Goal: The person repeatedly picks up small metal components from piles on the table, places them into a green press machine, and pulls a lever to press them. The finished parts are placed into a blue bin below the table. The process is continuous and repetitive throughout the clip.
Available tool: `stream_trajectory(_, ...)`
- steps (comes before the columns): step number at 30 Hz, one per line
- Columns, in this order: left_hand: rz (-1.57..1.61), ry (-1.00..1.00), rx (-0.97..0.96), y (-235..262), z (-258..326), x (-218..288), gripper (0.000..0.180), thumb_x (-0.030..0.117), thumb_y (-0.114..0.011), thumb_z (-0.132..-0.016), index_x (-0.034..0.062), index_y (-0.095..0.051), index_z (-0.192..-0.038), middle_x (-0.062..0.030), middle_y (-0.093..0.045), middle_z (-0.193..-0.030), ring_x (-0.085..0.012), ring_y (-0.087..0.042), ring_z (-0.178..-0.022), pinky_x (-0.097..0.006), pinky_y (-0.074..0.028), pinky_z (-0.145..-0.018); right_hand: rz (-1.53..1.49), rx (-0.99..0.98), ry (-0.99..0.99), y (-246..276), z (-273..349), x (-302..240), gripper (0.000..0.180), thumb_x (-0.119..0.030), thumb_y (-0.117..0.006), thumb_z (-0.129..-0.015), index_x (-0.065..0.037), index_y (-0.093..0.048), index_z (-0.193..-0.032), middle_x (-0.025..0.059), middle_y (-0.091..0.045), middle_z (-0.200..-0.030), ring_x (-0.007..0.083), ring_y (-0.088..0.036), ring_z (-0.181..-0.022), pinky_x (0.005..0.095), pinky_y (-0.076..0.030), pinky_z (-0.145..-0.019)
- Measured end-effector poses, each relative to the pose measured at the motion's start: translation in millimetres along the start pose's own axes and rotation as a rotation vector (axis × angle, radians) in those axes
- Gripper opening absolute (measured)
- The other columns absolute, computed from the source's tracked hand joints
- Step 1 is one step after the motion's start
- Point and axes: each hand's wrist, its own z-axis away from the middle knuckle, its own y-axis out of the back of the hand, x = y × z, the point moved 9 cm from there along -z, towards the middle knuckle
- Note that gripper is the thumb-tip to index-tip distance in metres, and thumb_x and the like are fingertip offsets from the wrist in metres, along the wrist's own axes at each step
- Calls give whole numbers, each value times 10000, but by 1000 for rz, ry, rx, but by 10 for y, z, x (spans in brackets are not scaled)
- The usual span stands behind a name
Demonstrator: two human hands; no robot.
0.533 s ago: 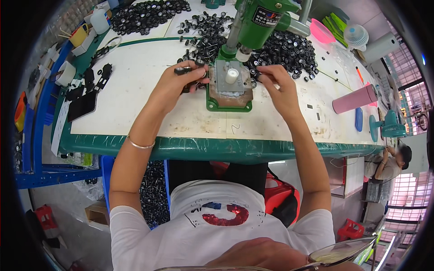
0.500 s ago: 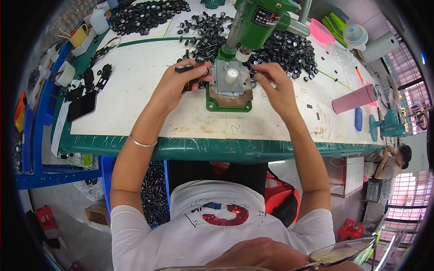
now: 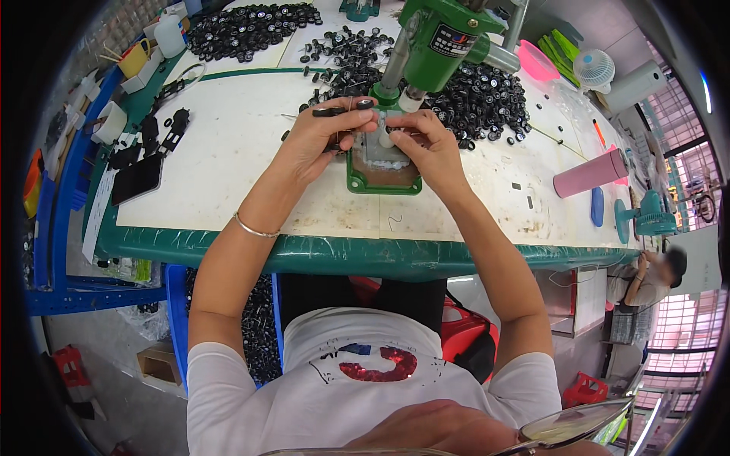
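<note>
Small black toy wheels (image 3: pixel 365 104), some with thin metal axles, are gripped in the closed fingers of my left hand (image 3: pixel 312 140), just left of the press's fixture. From the other side my right hand (image 3: pixel 432 156) reaches over the fixture, thumb and fingers pinched on a small black wheel (image 3: pixel 394 131); the fingers partly cover it. Below them is the grey fixture block (image 3: pixel 378 156) with a white post (image 3: pixel 385 140), on the press's green base (image 3: pixel 363 185). The green hand press (image 3: pixel 435 61) rises behind, its ram above the fixture.
Heaps of black wheels (image 3: pixel 487 99) lie behind the press, another pile (image 3: pixel 243 30) at far left. A pink bottle (image 3: pixel 589 173) lies to the right, a phone (image 3: pixel 137 180) to the left. A blue bin of wheel parts (image 3: pixel 258 327) stands below the table. Another person (image 3: pixel 646 277) is at far right.
My right hand has moved left and in over the fixture, its fingers now pinched on a wheel. My left hand has shifted slightly right, still holding its wheels.
</note>
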Motion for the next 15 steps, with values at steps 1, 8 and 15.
stream_trajectory(1,-9,3,-1,-21,-3,22,237,99,-706,-818,-21,-645,-1012,-94,-687,-880,-68,-530,-621,-181,-364,-516,22,-4,12,-10,-12,-13,270,-78,-688,-807,-64,-670,-1076,34,-547,-986,118,-552,-882,251,-463,-777)
stream_trajectory(8,-434,-87,-7,-142,-39,94,194,162,-785,-748,37,-677,-849,-34,-653,-731,-49,-530,-615,-183,-323,-501,-218,121,-97,373,-47,101,433,-108,-662,-856,-28,-536,-1262,55,-557,-1141,99,-566,-894,239,-496,-732)
stream_trajectory(15,-443,-235,17,-264,-196,64,201,128,-785,-724,69,-701,-897,-2,-658,-761,-34,-519,-611,-197,-377,-534,-257,326,-115,1277,-337,-190,344,-162,-609,-907,-1,-573,-1209,35,-604,-936,99,-576,-746,234,-481,-663)
